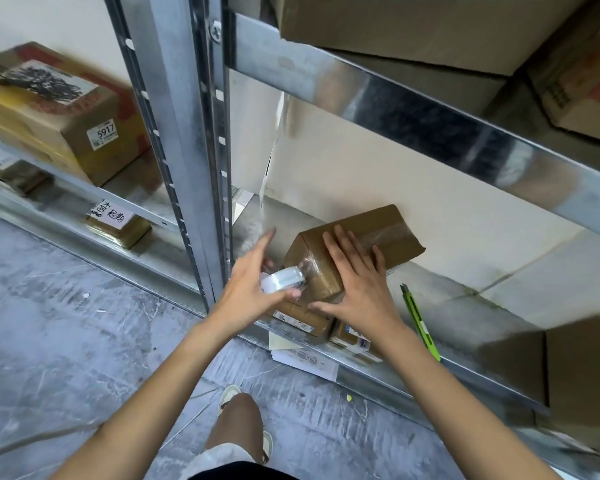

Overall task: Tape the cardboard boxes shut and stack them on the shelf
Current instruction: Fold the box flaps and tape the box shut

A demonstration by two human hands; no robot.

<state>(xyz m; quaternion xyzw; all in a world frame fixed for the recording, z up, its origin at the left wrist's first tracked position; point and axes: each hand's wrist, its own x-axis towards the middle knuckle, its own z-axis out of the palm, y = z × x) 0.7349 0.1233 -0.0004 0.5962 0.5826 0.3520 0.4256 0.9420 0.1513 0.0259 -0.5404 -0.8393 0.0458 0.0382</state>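
A small brown cardboard box (pixel 388 230) lies tilted on top of flatter labelled boxes (pixel 302 322) on the low metal shelf (pixel 499 306). Clear tape runs along its top and over its near end. My right hand (pixel 354 271) presses flat on the box's top, fingers spread. My left hand (pixel 253 285) holds a roll of clear tape (pixel 284 280) against the box's near left end, thumb under the roll, index finger stretched out.
A green utility knife (pixel 420 320) lies on the shelf right of the box. A large brown box (pixel 582 382) stands at the far right. More boxes (pixel 430 26) fill the upper shelf, others (pixel 59 112) the left bay. A steel upright (pixel 201 133) stands left of my hands.
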